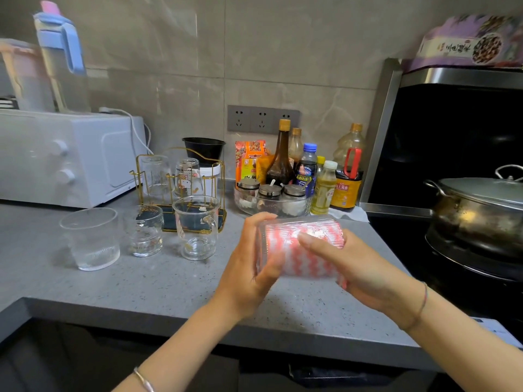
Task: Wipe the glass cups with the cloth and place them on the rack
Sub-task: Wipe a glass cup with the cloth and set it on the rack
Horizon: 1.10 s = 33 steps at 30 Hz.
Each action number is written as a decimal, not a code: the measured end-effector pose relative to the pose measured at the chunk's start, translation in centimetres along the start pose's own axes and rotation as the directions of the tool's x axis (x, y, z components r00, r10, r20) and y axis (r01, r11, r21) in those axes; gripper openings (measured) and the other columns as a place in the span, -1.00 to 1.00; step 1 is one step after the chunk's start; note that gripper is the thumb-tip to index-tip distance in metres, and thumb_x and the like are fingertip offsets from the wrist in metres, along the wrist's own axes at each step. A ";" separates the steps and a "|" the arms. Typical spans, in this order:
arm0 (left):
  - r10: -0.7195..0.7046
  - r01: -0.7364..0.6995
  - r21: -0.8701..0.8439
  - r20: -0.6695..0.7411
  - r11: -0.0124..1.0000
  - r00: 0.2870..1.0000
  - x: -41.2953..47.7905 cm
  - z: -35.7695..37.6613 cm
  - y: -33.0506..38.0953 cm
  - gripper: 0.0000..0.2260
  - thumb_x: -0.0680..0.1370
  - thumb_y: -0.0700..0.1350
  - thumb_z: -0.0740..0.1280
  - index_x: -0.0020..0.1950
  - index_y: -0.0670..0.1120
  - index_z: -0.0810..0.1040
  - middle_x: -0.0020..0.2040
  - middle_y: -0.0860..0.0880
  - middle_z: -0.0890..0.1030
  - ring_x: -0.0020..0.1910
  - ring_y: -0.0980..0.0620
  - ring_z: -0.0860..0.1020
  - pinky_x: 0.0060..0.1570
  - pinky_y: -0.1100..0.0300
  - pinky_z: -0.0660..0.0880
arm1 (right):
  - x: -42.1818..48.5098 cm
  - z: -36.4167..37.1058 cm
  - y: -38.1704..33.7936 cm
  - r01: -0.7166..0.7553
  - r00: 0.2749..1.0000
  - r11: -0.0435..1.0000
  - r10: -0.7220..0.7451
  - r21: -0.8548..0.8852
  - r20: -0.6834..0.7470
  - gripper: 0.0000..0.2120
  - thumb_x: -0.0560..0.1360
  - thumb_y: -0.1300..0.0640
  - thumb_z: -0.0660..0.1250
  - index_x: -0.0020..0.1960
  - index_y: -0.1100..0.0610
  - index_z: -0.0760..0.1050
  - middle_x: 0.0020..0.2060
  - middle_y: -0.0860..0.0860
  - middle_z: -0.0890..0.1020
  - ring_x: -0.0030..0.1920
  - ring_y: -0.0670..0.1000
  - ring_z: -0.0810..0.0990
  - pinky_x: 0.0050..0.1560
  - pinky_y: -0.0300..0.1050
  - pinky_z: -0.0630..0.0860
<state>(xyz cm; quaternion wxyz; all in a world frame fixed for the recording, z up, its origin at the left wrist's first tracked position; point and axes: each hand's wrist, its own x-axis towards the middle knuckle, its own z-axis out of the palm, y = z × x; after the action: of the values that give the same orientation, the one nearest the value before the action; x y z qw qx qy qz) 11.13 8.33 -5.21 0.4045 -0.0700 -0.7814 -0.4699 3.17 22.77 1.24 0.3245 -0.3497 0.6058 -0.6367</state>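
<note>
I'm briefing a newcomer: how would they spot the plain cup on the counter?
Find the white oven on the grey counter. In front of it stands the plain cup, leftmost of three upright cups and the only one without printed pictures.

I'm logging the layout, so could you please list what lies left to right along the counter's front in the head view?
Wide clear cup → small patterned cup → handled cup → left hand → ribbed cup stuffed with cloth → right hand → steel pot.

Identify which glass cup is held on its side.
The ribbed cup gripped by the left hand, cloth inside; three counter cups stand upright, two rack cups are inverted.
</note>
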 end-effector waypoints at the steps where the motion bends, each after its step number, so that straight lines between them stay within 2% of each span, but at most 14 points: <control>1: -0.049 0.050 -0.043 0.009 0.998 0.999 0.0 0.1 0.1 -0.48 0.42 0.48 0.10 0.29 0.27 0.21 0.08 0.33 0.52 -0.05 0.12 0.61 -0.24 0.26 0.55 | 0.0 0.0 -0.2 0.020 1.000 1.000 -0.020 -0.010 -0.007 -0.72 0.30 0.06 0.40 0.00 0.10 0.59 -0.08 0.08 0.72 -0.08 0.03 0.70 -0.04 -0.21 0.61; 4: -0.248 0.255 -0.159 0.059 0.954 0.967 0.1 0.6 0.4 -0.39 0.32 0.56 0.07 0.29 0.34 0.21 0.10 0.33 0.52 -0.07 0.04 0.62 -0.39 0.14 0.55 | 0.0 0.1 -0.4 0.063 0.997 0.991 -0.066 -0.120 -0.028 -0.86 0.36 0.12 0.39 -0.08 0.05 0.58 -0.19 -0.02 0.73 -0.18 -0.07 0.70 -0.19 -0.33 0.58; 6: -0.433 0.441 -0.204 0.083 0.874 0.897 0.6 0.7 0.6 -0.32 0.35 0.56 0.01 0.34 0.22 0.29 0.18 0.06 0.56 -0.14 0.07 0.62 -0.31 0.02 0.59 | -0.1 0.2 -0.6 0.092 0.995 0.965 -0.099 -0.247 -0.014 -0.93 0.42 0.16 0.38 -0.12 0.01 0.57 -0.27 -0.11 0.71 -0.22 -0.15 0.69 -0.23 -0.39 0.54; 9: -0.625 0.635 -0.340 0.154 0.694 0.765 1.3 0.9 1.0 -0.31 0.43 0.40 0.05 0.31 -0.07 0.44 0.06 -0.19 0.64 -0.37 0.08 0.59 -0.47 0.17 0.50 | -0.1 0.5 -0.5 0.124 0.992 0.931 -0.125 -0.343 0.018 -0.88 0.44 0.19 0.38 -0.10 -0.02 0.57 -0.24 -0.17 0.71 -0.18 -0.17 0.69 -0.22 -0.40 0.53; 11: -0.629 0.631 -0.347 0.135 0.693 0.765 1.4 0.8 1.2 -0.43 0.52 0.31 0.08 0.30 -0.07 0.45 0.01 -0.18 0.64 -0.42 0.08 0.59 -0.49 0.21 0.48 | 0.0 0.6 -0.2 0.125 0.992 0.938 -0.126 -0.324 0.017 -0.88 0.44 0.21 0.38 -0.11 -0.01 0.58 -0.25 -0.16 0.71 -0.19 -0.17 0.69 -0.23 -0.40 0.52; 14: -0.488 0.471 -0.301 0.021 0.829 0.873 1.2 0.6 1.1 -0.57 0.54 0.31 0.15 0.18 0.01 0.40 -0.12 -0.06 0.61 -0.40 0.10 0.59 -0.50 0.19 0.49 | 0.0 0.8 -0.1 0.132 0.991 0.960 -0.129 -0.247 0.029 -0.86 0.45 0.26 0.37 -0.15 0.03 0.59 -0.33 -0.12 0.70 -0.30 -0.21 0.66 -0.36 -0.46 0.47; 17: -0.254 0.241 -0.200 -0.044 0.950 0.966 0.8 0.5 0.6 -0.57 0.41 0.41 0.18 0.09 0.14 0.36 -0.14 0.08 0.60 -0.26 0.06 0.61 -0.51 0.25 0.45 | -0.3 0.9 -0.4 0.133 0.991 0.978 -0.132 -0.161 0.021 -0.90 0.46 0.27 0.34 -0.09 0.11 0.59 -0.37 -0.09 0.69 -0.38 -0.22 0.63 -0.50 -0.48 0.38; 20: -0.009 0.006 -0.072 -0.033 0.997 0.999 0.4 0.0 -0.1 -0.54 0.43 0.45 0.14 0.20 0.24 0.29 0.03 0.30 0.53 -0.07 0.16 0.60 -0.29 0.28 0.52 | 0.0 0.6 -0.5 0.129 0.992 0.987 -0.128 -0.099 0.019 -0.79 0.38 0.13 0.38 0.00 0.13 0.61 -0.21 -0.01 0.72 -0.21 -0.12 0.68 -0.34 -0.42 0.47; 22: 0.144 -0.142 0.114 -0.011 0.983 0.990 0.5 -0.6 -0.9 -0.50 0.49 0.41 0.11 0.31 0.18 0.20 0.17 0.39 0.40 0.04 0.32 0.52 -0.09 0.35 0.51 | 0.2 0.2 -0.5 0.096 0.994 0.992 -0.092 -0.080 0.050 -0.72 0.35 0.06 0.37 0.03 0.13 0.60 -0.09 0.03 0.72 -0.08 -0.04 0.69 -0.12 -0.30 0.57; 25: 0.215 -0.220 0.190 0.043 0.957 0.976 0.0 -0.7 -1.5 -0.48 0.51 0.39 0.11 0.36 0.16 0.14 0.25 0.37 0.28 0.08 0.32 0.50 -0.05 0.37 0.51 | 0.3 -0.3 -1.0 0.036 0.997 0.994 -0.028 -0.102 0.078 -0.69 0.34 0.05 0.38 0.05 0.11 0.59 -0.02 0.09 0.70 0.02 0.06 0.68 0.09 -0.13 0.57; 27: 0.094 -0.104 0.122 0.085 0.987 0.992 -0.2 -0.4 -1.0 -0.46 0.45 0.43 0.15 0.34 0.24 0.15 0.24 0.37 0.34 0.12 0.28 0.52 0.00 0.40 0.49 | 0.5 -0.8 -1.5 0.019 0.997 0.993 -0.011 -0.112 0.074 -0.79 0.34 0.11 0.38 -0.03 0.10 0.60 -0.08 0.10 0.71 -0.07 0.05 0.69 0.02 -0.10 0.59; 29: -0.095 0.096 0.001 0.121 0.995 0.988 0.2 -0.2 -1.0 -0.37 0.34 0.49 0.21 0.32 0.25 0.25 0.26 0.32 0.42 0.15 0.25 0.53 0.08 0.33 0.49 | 0.4 -1.3 -2.1 0.014 0.997 0.988 -0.002 -0.152 0.080 -0.86 0.37 0.19 0.38 -0.07 0.10 0.57 -0.19 0.05 0.72 -0.20 -0.05 0.69 -0.22 -0.23 0.63; 31: -0.386 0.428 -0.271 0.195 0.862 0.902 1.0 -0.9 -1.2 -0.37 0.29 0.48 0.31 0.26 0.21 0.44 0.34 0.08 0.50 0.19 0.10 0.57 0.15 0.10 0.53 | 0.2 -1.7 -2.7 0.011 0.993 0.962 0.021 -0.273 0.115 -0.89 0.42 0.26 0.37 -0.09 0.09 0.54 -0.28 -0.03 0.69 -0.30 -0.16 0.66 -0.40 -0.38 0.51; 33: -0.531 0.634 -0.332 0.354 0.699 0.770 1.9 -1.4 -0.5 -0.47 0.44 0.39 0.21 0.27 0.12 0.51 0.28 -0.04 0.59 0.17 -0.05 0.60 0.09 -0.01 0.56 | 0.0 -1.9 -3.0 0.002 0.983 0.922 0.070 -0.388 0.170 -0.89 0.42 0.26 0.37 -0.11 0.07 0.52 -0.31 -0.07 0.67 -0.34 -0.22 0.62 -0.42 -0.42 0.45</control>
<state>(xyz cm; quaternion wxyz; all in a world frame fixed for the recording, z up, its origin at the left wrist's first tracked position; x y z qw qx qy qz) 10.42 6.40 -3.92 0.1139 0.0405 -0.6794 -0.7238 1.58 23.98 4.21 0.3138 -0.4525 0.6935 -0.4645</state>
